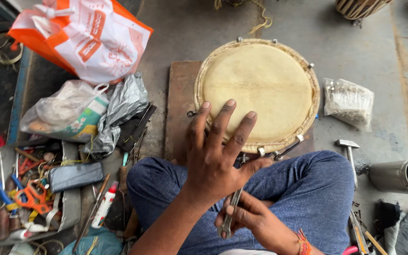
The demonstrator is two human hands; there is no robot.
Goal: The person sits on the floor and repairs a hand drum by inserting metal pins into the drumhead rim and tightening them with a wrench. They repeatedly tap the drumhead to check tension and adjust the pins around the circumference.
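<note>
A round drum [259, 85] with a pale skin head and a woven rim with metal hooks stands on a brown wooden board [180, 99] in front of my crossed legs in blue trousers. My left hand [218, 151] hovers over the drum's near edge with fingers spread and holds nothing. Below it, over my lap, my right hand [253, 218] grips a metal wrench [229, 218] that points down and left. A red and orange thread is tied around my right wrist.
Left: an orange and white bag [88, 38], clear and grey plastic bags [79, 111], a tray [69, 208] of scissors, tools and a dark wallet, a small glue bottle [105, 205]. Right: a hammer [349, 153], a packet [348, 101], a steel cup [402, 175].
</note>
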